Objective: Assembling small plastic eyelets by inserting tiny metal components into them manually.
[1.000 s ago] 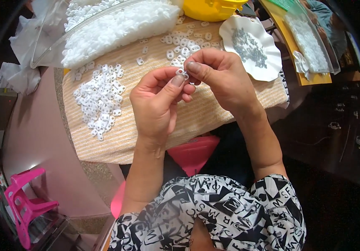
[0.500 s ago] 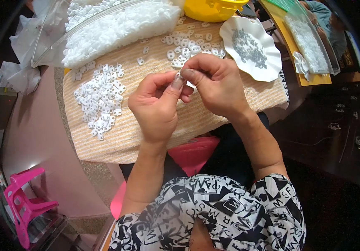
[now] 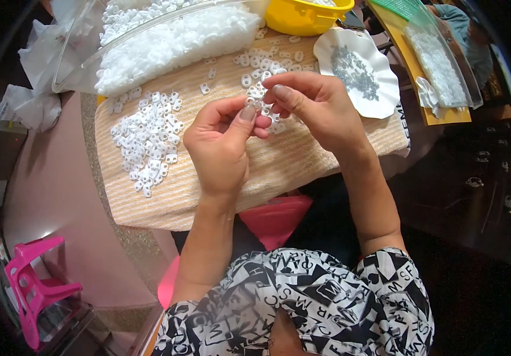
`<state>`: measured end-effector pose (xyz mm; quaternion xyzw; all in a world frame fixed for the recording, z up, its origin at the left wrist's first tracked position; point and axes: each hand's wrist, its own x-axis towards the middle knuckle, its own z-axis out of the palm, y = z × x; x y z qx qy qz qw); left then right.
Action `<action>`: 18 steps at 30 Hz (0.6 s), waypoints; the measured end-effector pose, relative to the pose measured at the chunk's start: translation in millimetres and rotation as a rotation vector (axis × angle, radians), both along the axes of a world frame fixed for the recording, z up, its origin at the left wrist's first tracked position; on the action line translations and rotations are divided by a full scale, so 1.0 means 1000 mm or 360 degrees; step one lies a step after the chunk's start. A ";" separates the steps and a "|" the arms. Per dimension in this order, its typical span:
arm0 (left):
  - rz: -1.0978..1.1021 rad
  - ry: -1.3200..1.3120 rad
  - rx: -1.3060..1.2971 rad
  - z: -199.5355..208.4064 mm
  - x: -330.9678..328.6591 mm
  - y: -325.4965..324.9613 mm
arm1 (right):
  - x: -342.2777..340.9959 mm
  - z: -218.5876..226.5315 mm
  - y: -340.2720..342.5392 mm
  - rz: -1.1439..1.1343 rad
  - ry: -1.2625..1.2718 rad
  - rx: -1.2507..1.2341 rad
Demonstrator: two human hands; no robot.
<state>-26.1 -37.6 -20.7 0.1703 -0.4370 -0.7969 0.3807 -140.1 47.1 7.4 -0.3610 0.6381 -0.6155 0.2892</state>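
Observation:
My left hand (image 3: 220, 139) hangs over the near part of the cloth-covered table. Its thumb and forefinger pinch a small white plastic piece, mostly hidden by the fingertips. Just to the right, my right hand (image 3: 326, 113) has its thumb and fingertips drawn together, a little apart from the left fingertips; whatever they hold is too small to make out. Beyond both hands lies a scatter of white two-holed plastic pieces (image 3: 264, 62). A bigger pile of similar white pieces (image 3: 145, 139) spreads to the left. Tiny grey parts (image 3: 353, 71) fill a white wavy-rimmed plate (image 3: 389, 98) at the right.
A clear bin (image 3: 74, 71) heaped with white pieces stands at the far left, beside plastic bags (image 3: 29, 110). At the back is a yellow basin (image 3: 303, 21). Another person (image 3: 475, 44) sits far right near a second clear tray (image 3: 475, 89). A pink stool (image 3: 35, 285) stands lower left.
My right hand has drawn slightly away to the right from the left fingertips, where the two met before. The left hand keeps its pinch. The view has shifted slightly.

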 end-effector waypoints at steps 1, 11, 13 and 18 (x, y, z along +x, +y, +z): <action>0.0008 -0.0013 0.0008 0.000 0.000 -0.001 | -0.002 0.000 0.001 -0.0002 -0.0007 -0.0015; 0.0125 -0.0016 0.0122 0.000 0.004 -0.014 | -0.012 -0.006 0.001 -0.0283 0.0256 -0.0037; 0.0158 0.0055 0.0254 -0.001 0.007 -0.023 | -0.016 -0.017 -0.001 -0.0380 0.0477 -0.0023; 0.0205 0.0103 0.0380 0.001 0.012 -0.032 | -0.021 -0.019 -0.011 -0.0454 0.1280 0.0017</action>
